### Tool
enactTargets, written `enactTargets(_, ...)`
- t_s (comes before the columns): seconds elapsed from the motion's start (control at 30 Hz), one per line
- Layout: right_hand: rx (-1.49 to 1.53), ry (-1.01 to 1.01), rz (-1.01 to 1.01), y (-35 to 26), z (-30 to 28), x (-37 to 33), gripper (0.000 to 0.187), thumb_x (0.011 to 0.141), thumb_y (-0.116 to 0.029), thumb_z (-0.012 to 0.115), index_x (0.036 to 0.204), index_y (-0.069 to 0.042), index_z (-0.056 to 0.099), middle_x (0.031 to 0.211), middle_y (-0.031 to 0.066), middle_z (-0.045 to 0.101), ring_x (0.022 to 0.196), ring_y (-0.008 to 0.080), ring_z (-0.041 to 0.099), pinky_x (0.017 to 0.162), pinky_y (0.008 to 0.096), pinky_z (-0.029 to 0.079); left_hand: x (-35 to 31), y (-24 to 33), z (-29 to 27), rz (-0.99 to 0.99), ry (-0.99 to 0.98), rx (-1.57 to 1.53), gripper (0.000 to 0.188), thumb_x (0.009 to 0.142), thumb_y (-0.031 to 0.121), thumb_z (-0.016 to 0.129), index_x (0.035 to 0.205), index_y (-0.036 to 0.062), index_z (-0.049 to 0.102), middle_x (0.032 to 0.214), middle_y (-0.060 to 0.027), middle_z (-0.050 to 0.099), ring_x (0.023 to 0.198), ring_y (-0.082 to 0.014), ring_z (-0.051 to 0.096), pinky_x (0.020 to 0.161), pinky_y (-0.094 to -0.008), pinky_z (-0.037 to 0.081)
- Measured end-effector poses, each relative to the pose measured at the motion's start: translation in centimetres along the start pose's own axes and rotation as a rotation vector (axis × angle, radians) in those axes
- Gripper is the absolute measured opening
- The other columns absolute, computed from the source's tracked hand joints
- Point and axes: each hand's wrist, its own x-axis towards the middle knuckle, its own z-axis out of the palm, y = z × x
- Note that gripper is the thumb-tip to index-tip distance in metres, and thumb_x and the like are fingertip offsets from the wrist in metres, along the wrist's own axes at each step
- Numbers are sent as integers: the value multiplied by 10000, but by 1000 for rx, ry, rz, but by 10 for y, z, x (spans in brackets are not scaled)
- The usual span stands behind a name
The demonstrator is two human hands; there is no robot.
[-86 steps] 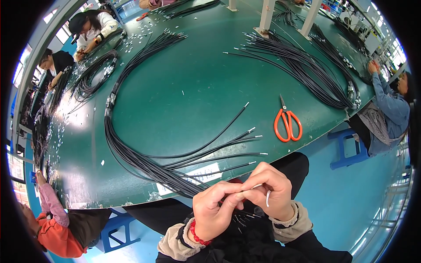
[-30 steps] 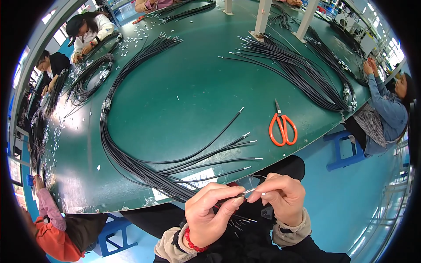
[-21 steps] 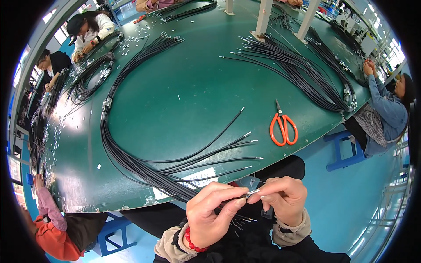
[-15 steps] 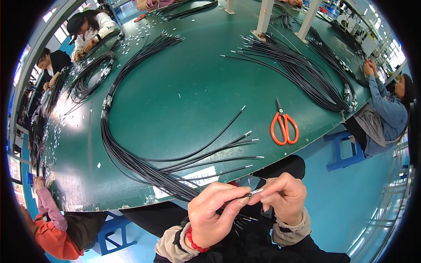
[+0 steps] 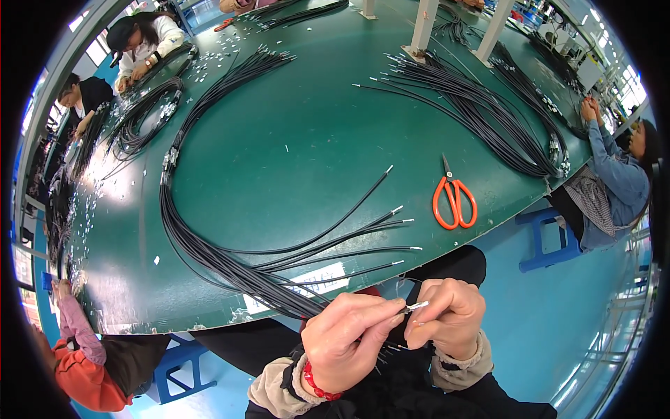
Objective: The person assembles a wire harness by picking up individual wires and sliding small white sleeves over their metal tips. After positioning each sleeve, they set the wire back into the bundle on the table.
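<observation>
My left hand (image 5: 356, 332) pinches a black cable just behind its pale, silvery stripped end (image 5: 419, 306), which sticks out past my thumb and forefinger. Right beside that tip is my right hand (image 5: 449, 315), its fingers curled together; whatever is between them is hidden. A thin pale strand (image 5: 402, 281) curves up by the right fingers. From the left hand, the black cable bundle (image 5: 230, 269) runs back onto the green table, several white-tipped ends fanned over it. More bare cable ends (image 5: 394, 346) show below my hands, over my lap.
Orange-handled scissors (image 5: 455, 202) lie on the green table (image 5: 307, 140) near its right edge. A second cable bundle (image 5: 474, 112) spreads at the back right, by white posts (image 5: 422, 31). A white label (image 5: 307, 285) is stuck near the front edge. Co-workers sit left and right, one near a blue stool (image 5: 548, 237).
Both hands have shifted slightly. The right fingers have drawn down and a little away from the cable tip, so more of it shows. The left hand still pinches the cable.
</observation>
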Motion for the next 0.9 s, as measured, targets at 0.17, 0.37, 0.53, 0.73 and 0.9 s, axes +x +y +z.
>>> enactTargets(0.17,13,45,-31,2,5,1,304,589,-125,836,691,-40,563,578,29,605,507,106,545,458,213,373,-2,-3,0,41,-1,12,230,675,-98,708,879,-7,653,806,-104,625,703,-159,630,599,-229,509)
enactTargets(0.37,-6,82,-16,3,12,2,295,621,-114,822,709,-37,551,585,30,602,496,103,528,455,212,365,-3,-4,1,120,15,64,239,677,-99,704,889,-5,649,815,-104,628,704,-167,638,605,-230,516)
enactTargets(0.53,1,76,-4,2,13,1,285,658,-106,803,729,-33,537,603,33,598,495,86,507,450,206,354,-4,-4,2,151,21,76,249,669,-104,705,891,-4,651,821,-102,629,703,-170,640,602,-229,516)
enactTargets(0.73,12,90,7,1,12,-1,267,688,-103,786,752,-32,537,613,38,596,497,73,483,446,200,342,-5,-1,4,167,27,95,267,657,-105,713,896,-1,655,826,-102,627,704,-172,640,595,-232,517)
enactTargets(0.9,24,79,6,-2,12,-4,251,723,-111,763,786,-27,534,612,38,585,490,77,468,442,207,341,-6,2,6,176,28,102,266,651,-108,715,888,-3,655,830,-103,625,690,-172,641,591,-232,514)
